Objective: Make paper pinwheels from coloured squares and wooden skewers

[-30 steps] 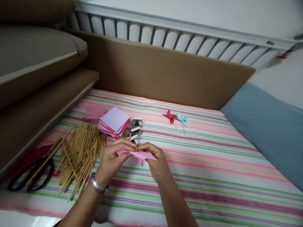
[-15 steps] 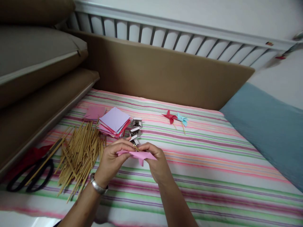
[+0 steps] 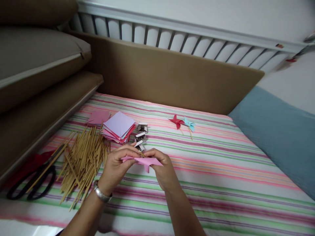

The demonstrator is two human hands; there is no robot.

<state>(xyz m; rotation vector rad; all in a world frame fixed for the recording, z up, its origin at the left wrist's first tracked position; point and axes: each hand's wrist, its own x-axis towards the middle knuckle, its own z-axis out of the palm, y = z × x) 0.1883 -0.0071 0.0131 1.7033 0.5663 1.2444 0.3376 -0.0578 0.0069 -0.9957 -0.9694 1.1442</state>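
A pink paper pinwheel (image 3: 149,161) is held edge-on between my two hands, with one flap hanging down. My left hand (image 3: 120,164), a silver bracelet at its wrist, pinches the paper's left side between thumb and fingers. At the right side, my right hand (image 3: 162,167) is closed on the paper, its fingertips partly hidden behind it. The end of a thin wooden stick (image 3: 141,153) shows between the fingertips; which hand grips it I cannot tell. Just beyond the fingers stand small open boxes (image 3: 140,137) with metal pieces inside.
Wooden sticks (image 3: 82,160) lie heaped at left, beside black-handled scissors (image 3: 41,183) and something red (image 3: 36,160). Behind are a stack of coloured paper squares (image 3: 119,124) and pink squares (image 3: 98,117). A red pinwheel (image 3: 176,122) and a blue pinwheel (image 3: 189,124) lie farther back on striped cloth (image 3: 221,164).
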